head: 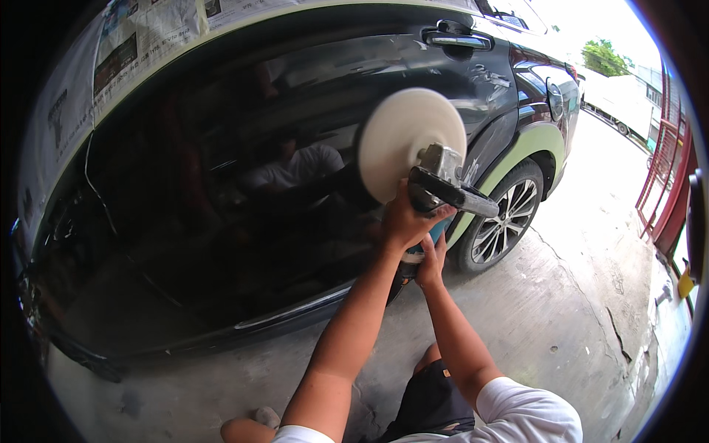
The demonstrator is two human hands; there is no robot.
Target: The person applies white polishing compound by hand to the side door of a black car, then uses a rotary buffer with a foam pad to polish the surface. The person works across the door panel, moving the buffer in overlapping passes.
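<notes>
A rotary polisher (440, 163) with a metal gear head, a black side handle and a teal body is held in both hands. Its round white pad (410, 138), blurred at the surface, lies against or very near the black rear door (310, 99) of a car; contact cannot be told. My left hand (410, 219) grips the front of the tool just below the head. Lower on the body, my right hand (433, 257) is wrapped round it from the right. Pale smears mark the door around the chrome door handle (460, 41).
Newspaper (149, 61) and masking tape cover the car's upper panels. Pale green tape or trim edges the wheel arch above the rear wheel (507, 216). A red metal gate (667, 177) stands at the right, on cracked concrete floor (532, 315). A white truck (615, 108) is outside.
</notes>
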